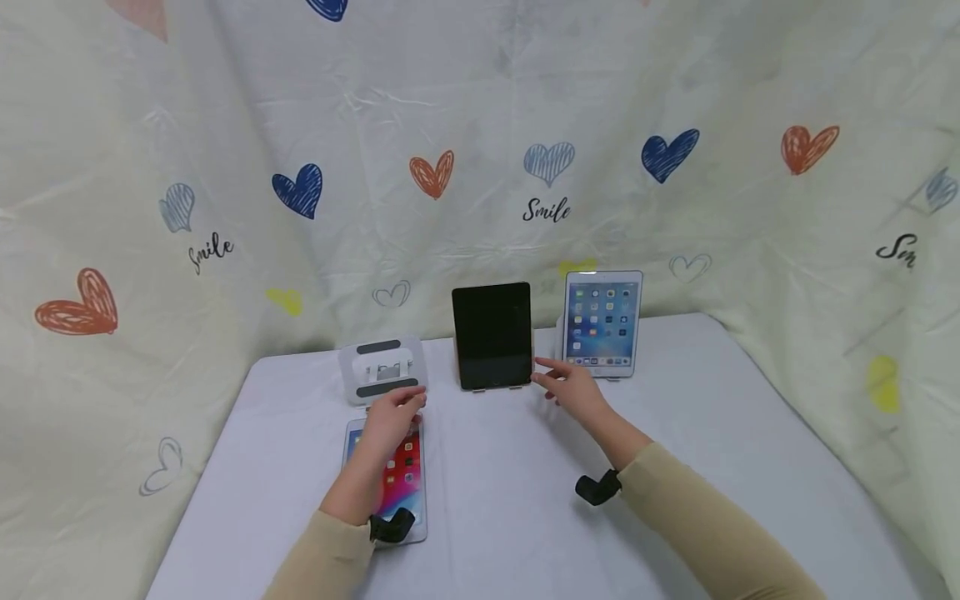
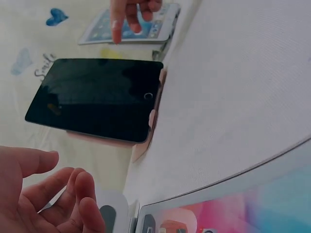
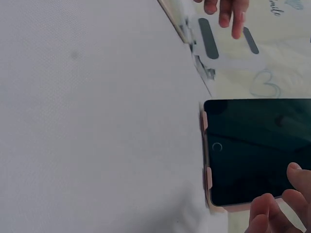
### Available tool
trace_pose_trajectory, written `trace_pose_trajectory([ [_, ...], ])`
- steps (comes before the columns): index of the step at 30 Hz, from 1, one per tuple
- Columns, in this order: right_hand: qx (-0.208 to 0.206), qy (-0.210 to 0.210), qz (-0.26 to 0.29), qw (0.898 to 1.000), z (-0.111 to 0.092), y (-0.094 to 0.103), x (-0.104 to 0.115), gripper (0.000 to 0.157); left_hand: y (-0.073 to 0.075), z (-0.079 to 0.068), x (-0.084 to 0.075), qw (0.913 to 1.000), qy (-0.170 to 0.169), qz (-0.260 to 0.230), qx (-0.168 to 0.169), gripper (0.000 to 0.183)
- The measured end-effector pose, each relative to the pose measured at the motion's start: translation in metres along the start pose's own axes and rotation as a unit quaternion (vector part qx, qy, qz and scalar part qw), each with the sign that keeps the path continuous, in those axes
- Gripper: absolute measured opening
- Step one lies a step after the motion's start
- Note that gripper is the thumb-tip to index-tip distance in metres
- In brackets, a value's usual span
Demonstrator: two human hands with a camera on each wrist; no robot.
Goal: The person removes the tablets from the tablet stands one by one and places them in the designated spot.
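A tablet with a dark screen (image 1: 492, 333) leans upright on a pink stand (image 2: 154, 114) at the back middle of the table. My right hand (image 1: 576, 390) is beside its right edge, thumb and fingers parted, holding nothing. My left hand (image 1: 390, 423) hovers over a tablet with a lit, colourful screen (image 1: 405, 475) that lies flat at the front left, partly hidden by hand and forearm. In the left wrist view the left hand's fingers (image 2: 83, 187) are loosely bent around nothing. Just beyond that hand is a white stand with grey pads (image 1: 382, 369), bearing no tablet.
To the right, a white tablet showing app icons (image 1: 602, 325) stands propped on a stand. A white cloth covers the table (image 1: 510, 483). Behind its back edge hangs a curtain (image 1: 480, 100) printed with hearts. Both wrists carry small black devices (image 1: 597, 488).
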State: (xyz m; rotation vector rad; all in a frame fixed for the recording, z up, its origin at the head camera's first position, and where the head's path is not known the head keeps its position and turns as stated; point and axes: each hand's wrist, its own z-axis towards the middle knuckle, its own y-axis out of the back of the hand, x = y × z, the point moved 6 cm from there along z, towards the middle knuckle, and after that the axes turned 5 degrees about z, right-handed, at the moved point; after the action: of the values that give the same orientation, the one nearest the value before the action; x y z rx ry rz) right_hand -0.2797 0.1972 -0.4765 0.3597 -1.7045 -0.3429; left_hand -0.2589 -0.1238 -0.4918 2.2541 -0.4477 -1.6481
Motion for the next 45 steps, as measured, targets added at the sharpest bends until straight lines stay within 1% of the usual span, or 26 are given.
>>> trace_pose_trajectory([
  [4,-0.002,0.001,-0.002,1.0,0.003,0.006,0.0,0.05,-0.002,0.003,-0.005,1.0,-0.008,0.0,-0.003,0.038],
  [8,-0.022,0.002,-0.017,1.0,0.005,0.012,-0.001,0.051,-0.006,0.007,-0.014,0.9993,-0.025,0.022,-0.016,0.038],
  [10,-0.033,0.007,-0.025,0.999,0.007,0.015,0.0,0.05,-0.01,0.01,-0.02,0.9983,-0.039,0.033,-0.027,0.038],
  [14,-0.052,0.031,-0.045,0.997,0.01,0.019,0.003,0.049,-0.018,0.014,-0.033,0.993,-0.091,0.043,-0.062,0.037],
  [17,-0.066,0.049,-0.059,0.995,0.015,0.022,0.005,0.048,-0.024,0.016,-0.041,0.986,-0.133,0.042,-0.092,0.036],
  [19,-0.074,0.055,-0.066,0.994,0.019,0.023,0.006,0.048,-0.028,0.018,-0.046,0.9825,-0.151,0.039,-0.102,0.035],
  [21,-0.08,0.061,-0.073,0.992,0.023,0.024,0.007,0.049,-0.032,0.023,-0.049,0.9795,-0.165,0.036,-0.109,0.035],
  [26,-0.089,0.071,-0.085,0.99,0.03,0.023,0.011,0.05,-0.035,0.035,-0.054,0.979,-0.169,0.025,-0.112,0.037],
  [32,-0.09,0.083,-0.092,0.988,0.037,0.018,0.019,0.051,-0.033,0.043,-0.06,0.9792,-0.162,0.026,-0.119,0.038],
  [35,-0.089,0.081,-0.089,0.989,0.041,0.017,0.022,0.052,-0.032,0.047,-0.064,0.9782,-0.169,0.027,-0.117,0.039],
  [39,-0.088,0.078,-0.084,0.99,0.045,0.017,0.025,0.053,-0.032,0.053,-0.07,0.9765,-0.179,0.038,-0.114,0.04],
  [45,-0.081,0.091,-0.083,0.989,0.049,0.015,0.03,0.055,-0.032,0.059,-0.08,0.9761,-0.178,0.055,-0.112,0.041],
])
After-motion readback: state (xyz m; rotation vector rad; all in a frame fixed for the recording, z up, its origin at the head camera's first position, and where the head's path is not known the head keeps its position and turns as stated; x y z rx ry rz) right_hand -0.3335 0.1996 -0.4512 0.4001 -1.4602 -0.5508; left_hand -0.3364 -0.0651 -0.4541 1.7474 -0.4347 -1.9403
